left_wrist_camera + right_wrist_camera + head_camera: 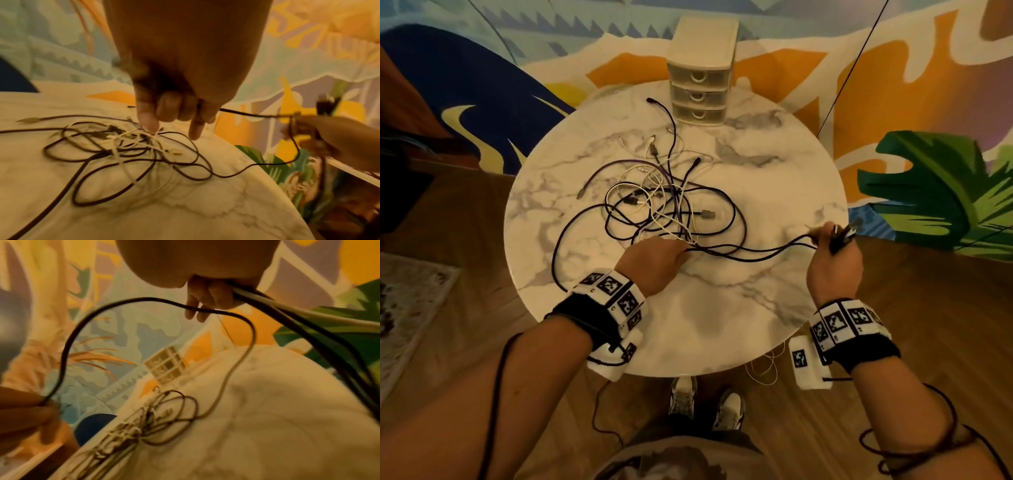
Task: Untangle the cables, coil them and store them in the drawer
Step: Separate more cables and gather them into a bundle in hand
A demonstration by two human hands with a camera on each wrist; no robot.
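Our left hand pinches a dark cable near the front of the tabletop, fingers curled round it. Our right hand grips the same cable's end at the right edge, with other plugs. The tangled cables lie mid-tabletop; the drawer unit, all drawers shut, stands at the far edge.

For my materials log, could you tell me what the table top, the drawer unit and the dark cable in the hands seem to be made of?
Table top: marble or marble-look laminate, glossy, white with grey veins; which one, I cannot tell.
Drawer unit: probably plastic, cream shell, translucent drawer fronts.
Dark cable: matte, possibly braided jacket; too blurred to be sure.
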